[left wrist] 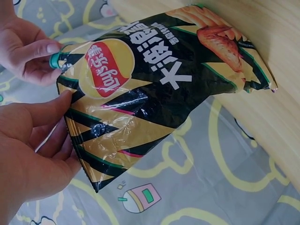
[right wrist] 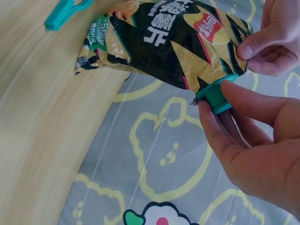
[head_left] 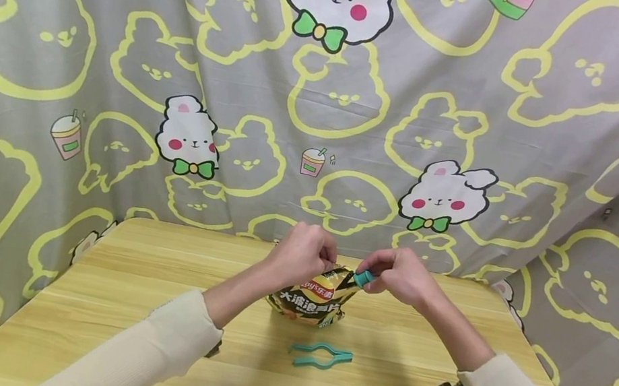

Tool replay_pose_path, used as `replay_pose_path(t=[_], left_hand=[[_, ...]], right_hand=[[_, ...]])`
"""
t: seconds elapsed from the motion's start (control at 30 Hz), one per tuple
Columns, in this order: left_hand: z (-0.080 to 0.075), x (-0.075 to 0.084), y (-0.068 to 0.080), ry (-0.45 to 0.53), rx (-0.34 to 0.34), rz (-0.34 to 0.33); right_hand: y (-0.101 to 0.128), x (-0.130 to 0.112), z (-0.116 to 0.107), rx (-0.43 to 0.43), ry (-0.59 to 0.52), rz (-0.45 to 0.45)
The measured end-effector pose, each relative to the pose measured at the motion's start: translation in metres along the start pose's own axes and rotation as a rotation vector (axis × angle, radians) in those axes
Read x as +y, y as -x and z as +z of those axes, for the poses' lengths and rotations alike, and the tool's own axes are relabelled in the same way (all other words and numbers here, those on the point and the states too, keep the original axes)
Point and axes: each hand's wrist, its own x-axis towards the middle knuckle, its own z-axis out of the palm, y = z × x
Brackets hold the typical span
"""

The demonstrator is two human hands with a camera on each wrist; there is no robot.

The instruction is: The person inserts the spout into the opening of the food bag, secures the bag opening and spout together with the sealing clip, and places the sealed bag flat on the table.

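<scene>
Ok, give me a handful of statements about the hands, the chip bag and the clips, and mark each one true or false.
1. The right hand pinches a teal clip at one top corner of the chip bag. True.
2. The left hand lies flat on the table. False: it holds the top of the bag.
3. A second clip lies on the table in front of the bag. True.
4. The bag lies flat on the table. False: it stands upright, held by both hands.
5. The second clip is red. False: it is teal.
</scene>
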Motion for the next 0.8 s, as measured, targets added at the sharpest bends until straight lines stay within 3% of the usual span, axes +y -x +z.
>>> replay_pose_path(t=[0.8], left_hand=[[-0.0004,0.0014,0.0,0.001,0.002,-0.001]], right_hand=[[-0.0004,0.0032,0.0044,0.101,0.035,-0.035]])
